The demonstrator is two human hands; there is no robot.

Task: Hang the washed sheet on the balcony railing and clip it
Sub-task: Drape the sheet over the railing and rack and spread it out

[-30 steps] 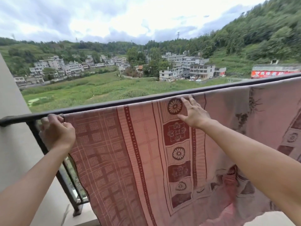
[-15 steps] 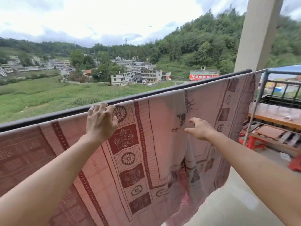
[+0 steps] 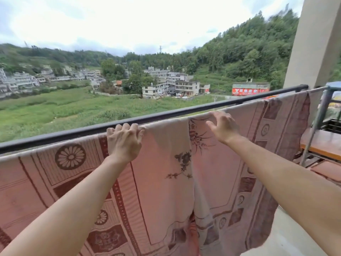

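The pink sheet (image 3: 166,182) hung along the black railing (image 3: 166,112) across mid-frame. At centre the left hand (image 3: 125,143) gripped its top edge with curled fingers; further right, the right hand (image 3: 224,127) held its fingers spread open by that edge.

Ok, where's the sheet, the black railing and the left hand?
sheet (image 3: 162,191), head view, plain pink middle.
railing (image 3: 73,133), head view, bare top bar.
left hand (image 3: 124,143), head view, back of hand.

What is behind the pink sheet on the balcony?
The sheet hides everything below the black railing, which shows above its top edge with fields beyond. The left hand curls its fingers over that edge, fingertips unseen.
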